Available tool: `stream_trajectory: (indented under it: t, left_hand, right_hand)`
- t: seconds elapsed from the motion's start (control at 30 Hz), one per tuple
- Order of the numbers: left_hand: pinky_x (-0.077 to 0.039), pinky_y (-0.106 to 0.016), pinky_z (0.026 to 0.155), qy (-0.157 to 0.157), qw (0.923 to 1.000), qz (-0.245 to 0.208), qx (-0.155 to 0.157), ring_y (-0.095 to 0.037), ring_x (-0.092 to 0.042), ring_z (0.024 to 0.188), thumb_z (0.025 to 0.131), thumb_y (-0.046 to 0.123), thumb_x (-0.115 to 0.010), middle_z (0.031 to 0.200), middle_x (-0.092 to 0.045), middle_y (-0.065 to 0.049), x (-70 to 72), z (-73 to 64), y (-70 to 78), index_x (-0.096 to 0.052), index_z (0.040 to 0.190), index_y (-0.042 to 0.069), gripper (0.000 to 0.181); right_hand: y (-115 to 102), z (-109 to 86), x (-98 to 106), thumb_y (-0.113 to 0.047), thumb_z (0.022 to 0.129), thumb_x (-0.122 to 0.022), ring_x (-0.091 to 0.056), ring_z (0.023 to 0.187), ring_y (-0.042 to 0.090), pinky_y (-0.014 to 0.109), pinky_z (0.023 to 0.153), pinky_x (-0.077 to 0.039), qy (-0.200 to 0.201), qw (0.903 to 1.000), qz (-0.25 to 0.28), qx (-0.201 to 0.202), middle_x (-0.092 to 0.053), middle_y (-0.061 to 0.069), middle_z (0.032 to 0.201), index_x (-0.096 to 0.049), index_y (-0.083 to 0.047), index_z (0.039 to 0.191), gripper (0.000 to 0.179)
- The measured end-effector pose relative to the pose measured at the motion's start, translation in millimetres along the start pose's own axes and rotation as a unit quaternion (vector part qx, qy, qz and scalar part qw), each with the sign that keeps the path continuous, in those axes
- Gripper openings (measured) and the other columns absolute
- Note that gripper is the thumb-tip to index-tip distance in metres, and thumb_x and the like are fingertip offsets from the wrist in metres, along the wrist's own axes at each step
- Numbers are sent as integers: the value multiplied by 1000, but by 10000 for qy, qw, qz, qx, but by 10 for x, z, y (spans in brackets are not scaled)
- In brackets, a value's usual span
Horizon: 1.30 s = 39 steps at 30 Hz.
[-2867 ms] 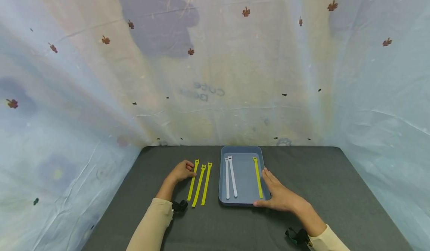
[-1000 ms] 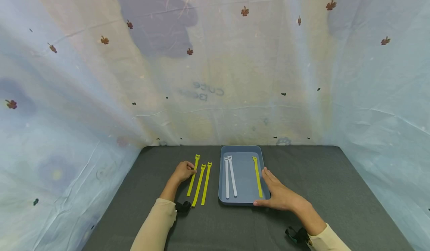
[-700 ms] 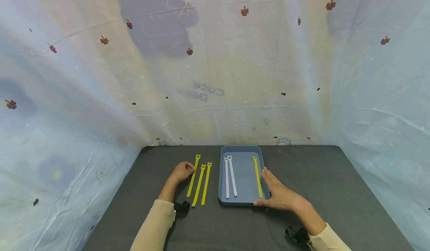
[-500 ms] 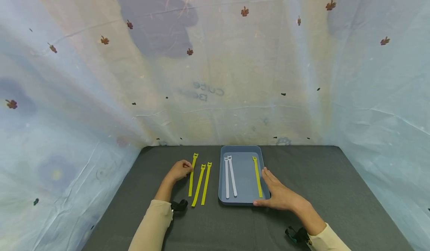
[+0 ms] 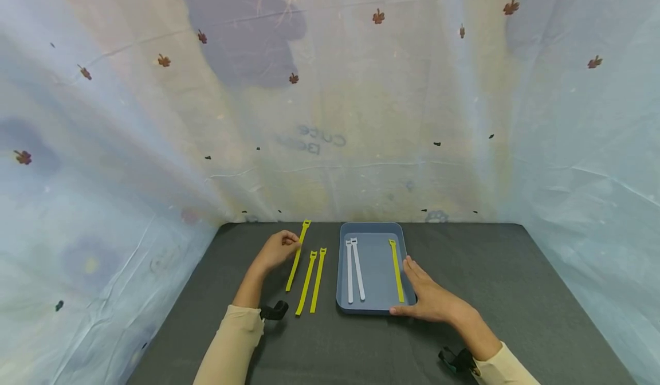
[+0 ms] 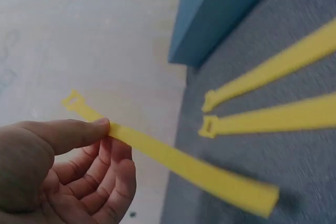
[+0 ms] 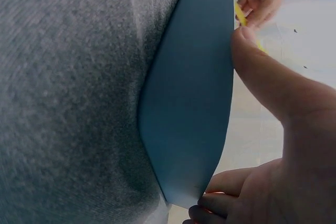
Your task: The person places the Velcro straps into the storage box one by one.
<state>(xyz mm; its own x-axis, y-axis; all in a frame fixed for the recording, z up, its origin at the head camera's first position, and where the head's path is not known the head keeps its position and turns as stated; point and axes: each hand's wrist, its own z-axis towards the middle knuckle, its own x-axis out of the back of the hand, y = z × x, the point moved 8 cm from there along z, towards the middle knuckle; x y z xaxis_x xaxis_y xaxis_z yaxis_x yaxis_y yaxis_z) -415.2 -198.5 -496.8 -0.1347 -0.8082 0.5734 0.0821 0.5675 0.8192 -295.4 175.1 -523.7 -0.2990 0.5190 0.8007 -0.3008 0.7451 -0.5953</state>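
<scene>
My left hand (image 5: 277,251) pinches a yellow hook-and-loop cable tie (image 6: 197,174) between thumb and fingers, a little below its slotted head. In the left wrist view the tie slants over the table, its tail lower than its head. Two more yellow cable ties, one (image 5: 306,286) nearer the hand and one (image 5: 318,282) beyond it, lie to its right. My right hand (image 5: 434,300) holds the near right corner of a blue-grey tray (image 5: 375,279), thumb at the front rim and fingers along the right side. Inside lie two white cable ties (image 5: 359,273) and one yellow cable tie (image 5: 397,273).
A dark grey cloth (image 5: 490,276) covers the table. Behind it and along both sides hangs a pale patterned curtain (image 5: 330,104). Each wrist carries a black strap, the left strap (image 5: 274,310) near the closest loose tie.
My left hand has raised the leftmost yellow cable tie from beside the other two; its head now stands farther back. My right hand and the tray stay where they were.
</scene>
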Motion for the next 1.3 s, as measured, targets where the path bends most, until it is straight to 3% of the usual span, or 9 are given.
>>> stream_trajectory:
  t: [0.2, 0.47, 0.6, 0.73, 0.97, 1.13, 1.3]
  left_hand:
    - [-61, -56, 91, -176, 9987, -307, -370, -32, -72, 96, 108, 18, -69, 107, -71, -14, -85, -15, 314, -66, 121, 3, 20]
    - [-63, -46, 84, -523, 9926, -543, -955, -45, -70, 99, 109, 16, -67, 108, -72, -22, -321, -76, 705, -65, 121, 1, 19]
    - [-62, -37, 77, -717, 9887, -624, -1156, -39, -72, 93, 110, 16, -65, 107, -71, -24, -484, -69, 851, -65, 120, 0, 19]
    - [-63, -35, 77, -826, 9869, -761, -1156, -30, -73, 90, 110, 17, -65, 105, -72, -20, -666, -32, 950, -65, 119, 0, 19]
    - [-60, -61, 93, -1107, 9828, -1068, -1019, -46, -71, 103, 110, 19, -66, 104, -73, -12, -1032, 44, 1086, -66, 120, 1, 20]
    - [-60, -61, 93, -1230, 9812, -1160, -930, -50, -71, 106, 109, 18, -67, 105, -73, -13, -1250, 98, 1101, -65, 120, 0, 21]
    - [-61, -62, 93, -1360, 9793, -1270, -798, -55, -69, 109, 108, 14, -68, 104, -74, -16, -1408, 142, 1104, -64, 120, -3, 21]
  right_hand:
    - [15, 11, 3, -67, 86, -83, -11, 162, 50, 69, 125, -26, 75, 9999, -105, 12, -5, 30, 176, -11, 8, 168, 133]
    - [35, 32, -17, -73, 84, -81, -13, 163, 46, 66, 126, -28, 139, 9991, -391, -124, -7, 27, 177, -13, 6, 169, 134]
    - [11, 30, -8, -72, 84, -81, -13, 163, 48, 67, 126, -27, 180, 9991, -377, -72, -7, 29, 177, -12, 7, 169, 135]
    - [5, 33, -19, -74, 84, -80, -14, 162, 49, 67, 125, -28, 249, 9987, -452, 33, -8, 30, 176, -13, 9, 168, 135]
    - [58, 67, -73, -83, 83, -73, -18, 162, 48, 64, 128, -25, 367, 9954, -883, -40, -13, 30, 176, -17, 8, 167, 137]
    - [45, 79, -88, -84, 83, -71, -17, 163, 46, 62, 131, -17, 376, 9940, -1021, -66, -14, 29, 176, -17, 9, 167, 136]
    - [17, 60, -66, -83, 84, -71, -18, 163, 46, 62, 131, -17, 424, 9932, -1086, -56, -15, 30, 175, -18, 10, 167, 135]
